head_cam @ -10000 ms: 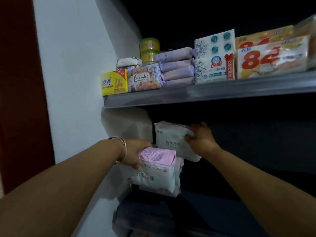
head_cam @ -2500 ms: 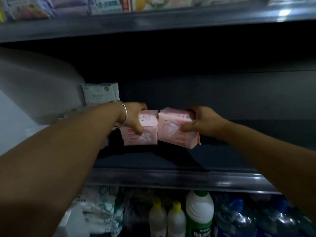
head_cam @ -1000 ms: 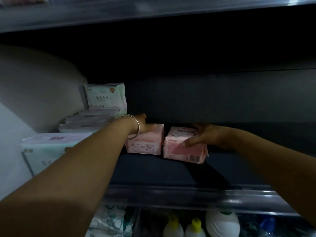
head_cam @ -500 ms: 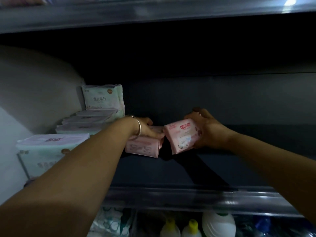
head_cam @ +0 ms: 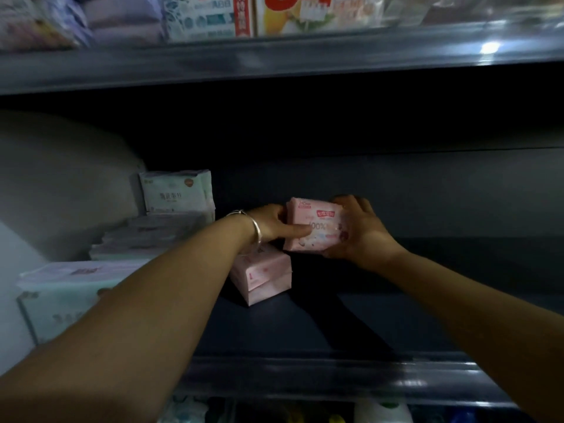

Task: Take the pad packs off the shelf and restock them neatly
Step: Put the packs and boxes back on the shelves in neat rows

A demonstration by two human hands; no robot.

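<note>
Pink pad pack [head_cam: 316, 228], held upright in the air between both hands, printed face toward the camera, long axis running left to right. Gripped at its left end by the left hand [head_cam: 271, 225], thumb laid across the front face, the other fingers hidden behind; gripped at its right end by the right hand [head_cam: 357, 232], fingers [head_cam: 355, 203] curled over the top right corner, thumb under the lower edge. Raised clear of the dark shelf [head_cam: 335, 328], with no contact below.

Directly under and slightly left of it: 2 more pink packs [head_cam: 261, 274], lying flat and stacked on the shelf, turned a little askew, partly covered by the left wrist and its silver bangle [head_cam: 254, 230]. Likely resting spot either on top of that stack or on the bare shelf just to its right; a short way down in both cases, both hands equally near.

Further left, white-and-green pad packs [head_cam: 177, 193], 1 upright at the back, others flat in front. Above, an upper shelf [head_cam: 274, 61] carrying boxed goods.
</note>
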